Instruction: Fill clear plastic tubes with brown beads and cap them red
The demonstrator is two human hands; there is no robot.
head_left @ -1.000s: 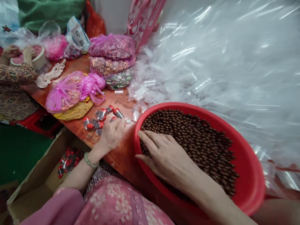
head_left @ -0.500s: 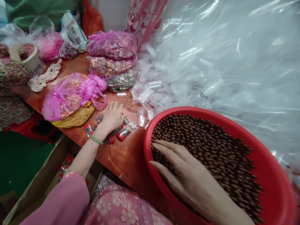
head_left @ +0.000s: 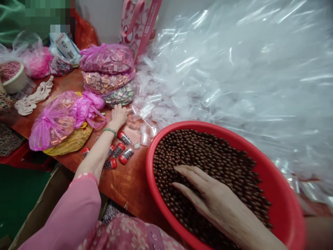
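Observation:
My left hand (head_left: 119, 115), with a green bead bracelet at the wrist, reaches across the table beside the bagged pieces. Its fingers are curled down, and what they hold is hidden, though a small clear edge shows at the fingertips. Nearer me lie several small clear jars with red ends and dark contents (head_left: 126, 156). My right hand (head_left: 208, 194) rests over shiny brown balls (head_left: 208, 149) in a large red basin (head_left: 150, 166). Its thumb and fingers are apart, with some fingertips among the balls.
Clear empty tubes (head_left: 147, 110) heap up behind the basin under clear plastic. Pink and yellow bags (head_left: 56, 121), stacked bags (head_left: 109, 62), a cloth (head_left: 35, 97) and a white tub (head_left: 17, 83) stand leftward. An open carton (head_left: 49, 201) sits below the table edge.
My left hand has moved off the red-ended jars, farther out to the bags, and its fingers have curled. My right hand stays in the basin. The view has shifted right.

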